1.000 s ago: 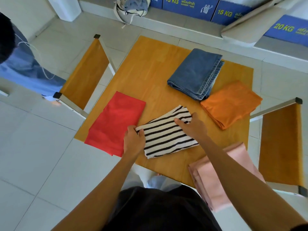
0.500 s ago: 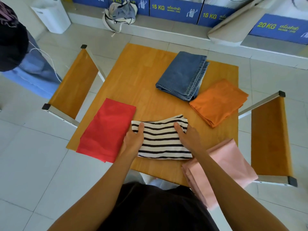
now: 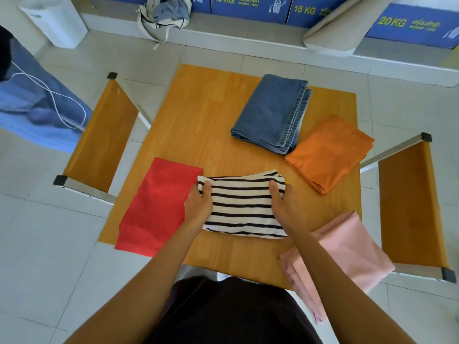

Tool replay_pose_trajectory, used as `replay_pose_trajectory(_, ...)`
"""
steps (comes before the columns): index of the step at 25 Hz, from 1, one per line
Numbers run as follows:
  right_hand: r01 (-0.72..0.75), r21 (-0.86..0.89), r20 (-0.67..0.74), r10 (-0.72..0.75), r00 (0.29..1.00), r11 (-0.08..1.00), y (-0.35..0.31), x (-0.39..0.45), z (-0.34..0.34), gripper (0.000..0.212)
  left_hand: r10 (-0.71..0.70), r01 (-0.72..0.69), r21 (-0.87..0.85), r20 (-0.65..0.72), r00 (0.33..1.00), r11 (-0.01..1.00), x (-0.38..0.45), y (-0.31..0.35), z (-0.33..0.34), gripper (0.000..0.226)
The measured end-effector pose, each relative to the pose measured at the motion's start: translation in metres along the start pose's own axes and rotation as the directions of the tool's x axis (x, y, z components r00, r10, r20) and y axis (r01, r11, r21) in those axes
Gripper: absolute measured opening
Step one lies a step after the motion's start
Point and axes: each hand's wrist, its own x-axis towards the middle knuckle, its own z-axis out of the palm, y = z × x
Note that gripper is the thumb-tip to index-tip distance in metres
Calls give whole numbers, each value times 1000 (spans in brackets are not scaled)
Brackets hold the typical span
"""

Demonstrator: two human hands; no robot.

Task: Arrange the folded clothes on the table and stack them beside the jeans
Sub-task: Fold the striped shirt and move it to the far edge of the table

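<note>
A folded black-and-white striped shirt [image 3: 242,207] lies at the near middle of the wooden table [image 3: 198,115]. My left hand [image 3: 198,207] grips its left edge and my right hand [image 3: 283,207] grips its right edge, thumbs on top. The shirt's far edge is lifted a little. Folded blue jeans [image 3: 270,112] lie at the far right of the table. A folded orange cloth [image 3: 327,152] touches the jeans' near right corner. A folded red cloth [image 3: 156,207] lies left of the striped shirt, overhanging the near edge. A folded pink cloth [image 3: 347,252] hangs off the near right corner.
Two wooden chairs flank the table, one on the left [image 3: 99,135] and one on the right [image 3: 409,207]. A seated person in blue [image 3: 29,112] is at the far left. Blue boxes [image 3: 248,6], a laundry bag [image 3: 164,16] and a white bin [image 3: 54,21] line the back.
The striped shirt has been turned from slanted to square with the table's near edge. Both hands moved from pressing on it to gripping its two sides.
</note>
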Motion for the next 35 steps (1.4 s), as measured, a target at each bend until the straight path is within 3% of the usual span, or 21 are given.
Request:
replay_pose_trajectory(5, 32, 144, -31, -28, 999, 989, -36, 17, 11, 50, 100, -100, -4, 24, 995, 995, 37, 33, -28, 38)
replay_pose_trajectory(9, 113, -15, -130, -114, 985, 993, -77, 58, 34, 54, 176, -173, -49, 45, 983, 984, 92, 65, -59, 37)
replay_pose_trajectory(13, 85, 155, -92, -71, 993, 984, -143, 104, 60, 33, 125, -114, -99, 117, 985, 989, 165, 102, -87, 47)
replay_pose_trajectory(15, 114, 149, -102, -100, 990, 982, -173, 139, 73, 32, 81, -61, -119, 177, 981, 991, 209, 122, -98, 56)
replay_pose_trajectory(22, 182, 109, -118, -169, 978, 977, -240, 250, 88, 40, 172, -189, 59, 224, 959, 980, 339, 178, -95, 47)
replay_pose_trajectory(26, 183, 131, -167, -161, 973, 974, -268, 306, 95, 37, 280, -294, 95, 134, 951, 951, 394, 207, -80, 46)
replay_pose_trajectory(29, 140, 20, -184, -134, 974, 990, -259, 339, 114, 37, 305, -316, 230, 80, 949, 921, 423, 198, -60, 45)
replay_pose_trajectory(31, 101, -91, -249, -121, 961, 991, -256, 356, 126, 41, 343, -321, 291, -26, 939, 901, 435, 188, -47, 45)
replay_pose_trajectory(35, 2, -241, -340, -86, 936, 971, -265, 361, 136, 47, 412, -353, 311, -147, 900, 882, 439, 186, -37, 38)
